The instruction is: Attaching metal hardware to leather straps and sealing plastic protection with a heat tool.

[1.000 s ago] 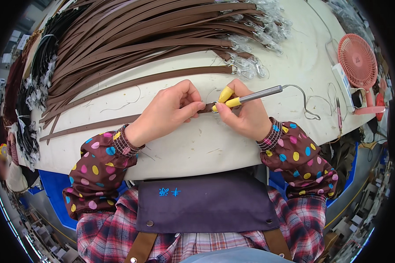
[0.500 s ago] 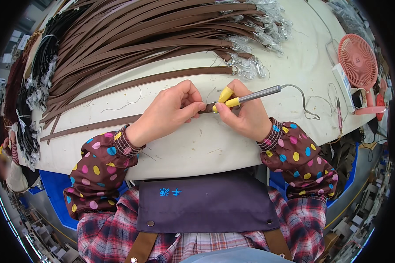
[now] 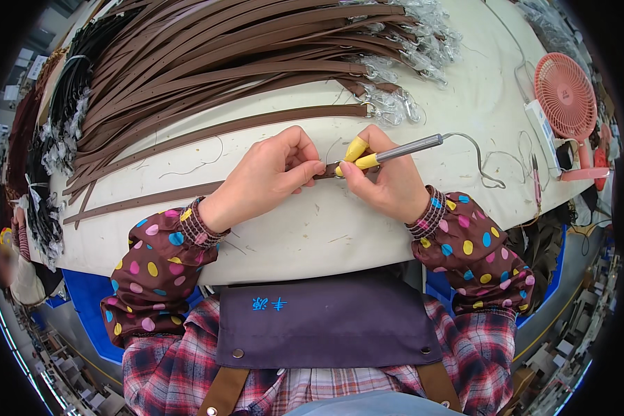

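My left hand is closed, thumb and fingertips pinching a brown strap near its right end, by a metal ring. The strap runs left under my hand along the white tabletop. My right hand is closed around a corded pen-shaped tool with a grey barrel and a yellow grip. Yellow covering wraps one of its fingers. Both hands meet at the strap end; fingers hide the tool's tip and part of the ring. A second brown strap lies just beyond my hands.
A big pile of brown straps with plastic-wrapped metal ends covers the far side. Bundled black cords hang at the left edge. A pink fan and a thin pointed tool are at right, with loose cables on the table.
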Demonstrator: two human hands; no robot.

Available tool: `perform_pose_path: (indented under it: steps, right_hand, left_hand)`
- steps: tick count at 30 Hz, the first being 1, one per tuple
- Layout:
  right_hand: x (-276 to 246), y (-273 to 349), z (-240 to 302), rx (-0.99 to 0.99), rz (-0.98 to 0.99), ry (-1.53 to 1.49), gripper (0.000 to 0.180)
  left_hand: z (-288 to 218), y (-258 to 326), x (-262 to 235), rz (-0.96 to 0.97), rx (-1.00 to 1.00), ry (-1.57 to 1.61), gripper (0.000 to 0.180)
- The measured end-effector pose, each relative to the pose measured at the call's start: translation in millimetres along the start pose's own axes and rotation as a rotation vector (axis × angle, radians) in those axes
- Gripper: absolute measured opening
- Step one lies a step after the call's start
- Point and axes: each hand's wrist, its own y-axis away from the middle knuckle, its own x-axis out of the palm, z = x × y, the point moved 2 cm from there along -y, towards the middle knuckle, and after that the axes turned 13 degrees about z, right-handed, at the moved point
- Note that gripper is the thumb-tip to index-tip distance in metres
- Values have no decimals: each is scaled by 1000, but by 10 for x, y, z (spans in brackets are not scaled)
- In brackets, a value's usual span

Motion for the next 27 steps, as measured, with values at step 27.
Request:
perform_pose_path:
  steps: [27]
  right_hand:
    - [-37, -19, 68, 39, -54, 5, 20]
  left_hand:
    - [1, -79, -21, -25, 22, 177, 11]
